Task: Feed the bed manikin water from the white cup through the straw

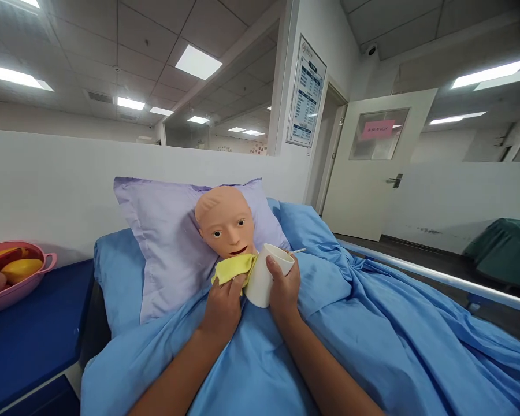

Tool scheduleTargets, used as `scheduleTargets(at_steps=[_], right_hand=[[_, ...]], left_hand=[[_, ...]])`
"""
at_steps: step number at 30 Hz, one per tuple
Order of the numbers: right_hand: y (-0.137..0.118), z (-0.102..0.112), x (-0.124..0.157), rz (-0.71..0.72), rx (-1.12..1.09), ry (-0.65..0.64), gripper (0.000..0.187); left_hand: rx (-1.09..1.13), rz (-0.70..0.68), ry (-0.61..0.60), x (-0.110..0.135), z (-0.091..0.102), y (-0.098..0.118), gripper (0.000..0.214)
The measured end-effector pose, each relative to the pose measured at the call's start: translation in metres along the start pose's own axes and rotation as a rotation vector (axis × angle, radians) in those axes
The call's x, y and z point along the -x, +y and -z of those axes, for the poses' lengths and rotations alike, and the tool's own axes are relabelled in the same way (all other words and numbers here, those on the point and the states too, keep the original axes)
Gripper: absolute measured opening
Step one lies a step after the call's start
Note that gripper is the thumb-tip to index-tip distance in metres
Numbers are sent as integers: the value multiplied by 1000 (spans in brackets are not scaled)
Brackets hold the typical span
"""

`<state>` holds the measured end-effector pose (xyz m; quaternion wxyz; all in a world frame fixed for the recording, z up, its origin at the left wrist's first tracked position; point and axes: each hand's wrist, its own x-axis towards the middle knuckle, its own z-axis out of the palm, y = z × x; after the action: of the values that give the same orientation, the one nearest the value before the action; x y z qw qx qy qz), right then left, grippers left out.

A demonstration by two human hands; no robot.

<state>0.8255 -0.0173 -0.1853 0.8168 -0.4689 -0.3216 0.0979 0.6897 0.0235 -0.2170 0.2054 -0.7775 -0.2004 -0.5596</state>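
Blanket (372, 346) spreads open right to the rail (437, 278). Left hand (223, 306) pinches a cloth (234, 267) under the chin of the manikin (225, 222); right hand (283, 289) wraps a cup (260, 280) tilted at its mouth, 2 arms outstretched.

Nursing training ward: bed (372, 346), manikin (225, 222).

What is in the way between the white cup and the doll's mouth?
Nothing visible. The right hand holds the white cup tilted, its rim right beside the manikin's mouth. The yellow cloth in the left hand sits under the chin, below that gap, against the cup's side.
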Motion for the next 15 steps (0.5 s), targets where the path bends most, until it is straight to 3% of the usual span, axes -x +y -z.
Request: scheduleTargets(at_steps=[6,10,15], right_hand=[[1,0,1,9,-16,-36,51],[-2,-1,2,4,-31,-33,52],[-4,-1,2,-1,-11,-46,52]], left_hand=[[79,1,216,-35,4,-6,34],[16,-33,101,-48,-8,-5,30],[-35,-35,78,-24,-15,-3,20]])
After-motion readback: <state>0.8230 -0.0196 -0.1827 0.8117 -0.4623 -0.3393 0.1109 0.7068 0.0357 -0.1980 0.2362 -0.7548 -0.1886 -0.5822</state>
